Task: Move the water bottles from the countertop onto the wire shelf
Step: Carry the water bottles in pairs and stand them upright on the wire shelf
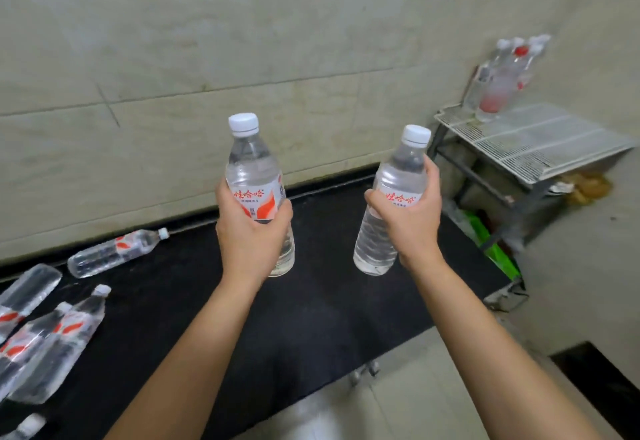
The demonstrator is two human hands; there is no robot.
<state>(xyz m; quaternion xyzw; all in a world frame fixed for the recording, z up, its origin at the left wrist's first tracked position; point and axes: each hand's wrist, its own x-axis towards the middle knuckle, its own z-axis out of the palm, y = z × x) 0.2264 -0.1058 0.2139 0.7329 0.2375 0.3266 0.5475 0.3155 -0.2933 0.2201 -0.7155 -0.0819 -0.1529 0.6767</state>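
My left hand (251, 231) grips a clear water bottle (250, 165) with a white cap and red label, held upright above the black countertop (322, 301). My right hand (410, 217) grips a second such bottle (401, 172), tilted slightly right. Several more bottles lie on their sides at the countertop's left, one (116, 252) close to the wall. The white wire shelf (540, 141) stands at the right beyond the counter's end, with a few bottles (502, 82) upright at its back left corner.
A tiled wall runs behind the counter. Under the wire shelf a dark metal frame (485, 179) holds green packaging (491, 245) and other items. Cabinet doors with knobs (363, 370) sit below the counter's front edge.
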